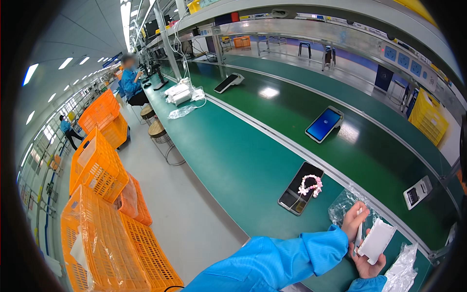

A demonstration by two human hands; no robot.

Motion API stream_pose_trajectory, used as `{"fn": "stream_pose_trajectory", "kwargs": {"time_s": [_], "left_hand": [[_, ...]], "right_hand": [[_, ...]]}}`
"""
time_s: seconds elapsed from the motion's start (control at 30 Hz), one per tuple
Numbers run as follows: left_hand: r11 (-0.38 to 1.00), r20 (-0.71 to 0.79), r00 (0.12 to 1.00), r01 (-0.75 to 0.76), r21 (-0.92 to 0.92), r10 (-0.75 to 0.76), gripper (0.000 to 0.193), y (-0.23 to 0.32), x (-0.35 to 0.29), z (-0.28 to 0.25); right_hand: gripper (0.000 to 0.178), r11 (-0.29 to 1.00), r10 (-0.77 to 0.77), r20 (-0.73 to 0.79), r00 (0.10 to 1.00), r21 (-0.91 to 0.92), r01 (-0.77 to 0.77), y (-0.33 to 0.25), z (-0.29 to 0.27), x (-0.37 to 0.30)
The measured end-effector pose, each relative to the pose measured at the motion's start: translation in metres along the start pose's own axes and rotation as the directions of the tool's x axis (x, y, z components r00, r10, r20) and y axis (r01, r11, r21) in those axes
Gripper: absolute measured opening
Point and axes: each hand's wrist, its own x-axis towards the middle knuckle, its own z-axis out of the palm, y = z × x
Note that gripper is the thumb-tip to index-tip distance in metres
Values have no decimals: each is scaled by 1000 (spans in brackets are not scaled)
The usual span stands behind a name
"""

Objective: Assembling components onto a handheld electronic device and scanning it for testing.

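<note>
My right hand (366, 265) is closed around a white plastic cover (378, 240), a rectangular shell with notched edges, held tilted above the bench. Just beside it, my left hand (353, 223) pinches a slim white piece (359, 234) whose kind I cannot make out. Clear plastic wrap (343, 203) lies behind my left hand. A crumpled whitish plastic bag (403, 270) rests to the right of my right sleeve. Farther left on the green bench (228, 180) is a dark phone (295, 193) with a pink-and-white bead strap (311, 185) on it.
On the green belt beyond the metal rail sit handheld terminals (325, 124) (228, 82) (417, 192). White wrapped parts (179, 92) are piled at the far bench. Orange crates (97, 233) stack at left, near stools (156, 129). A person in blue (130, 82) sits far off.
</note>
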Motion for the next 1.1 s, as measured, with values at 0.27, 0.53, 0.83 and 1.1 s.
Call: {"fn": "stream_pose_trajectory", "kwargs": {"time_s": [0.27, 0.53, 0.83, 1.1], "left_hand": [[949, 159, 987, -84, 305, 36, 13, -3, -7, -4], [956, 169, 984, -94, 277, 48, 49, -8, -14, 1], [956, 346, 905, 174, 234, -249, 52, -1, -12, 6], [978, 242, 948, 204, 34, -206, 48, -23, 0, -2]], "right_hand": [[94, 992, -127, -129, 983, -21, 126, -2, -4, -2], [96, 962, -269, -96, 958, -62, 264, 2, -14, -3], [80, 964, -258, 87, 962, -48, 262, -11, -18, 0], [80, 982, -179, 138, 974, -28, 184, -13, -1, 5]]}}
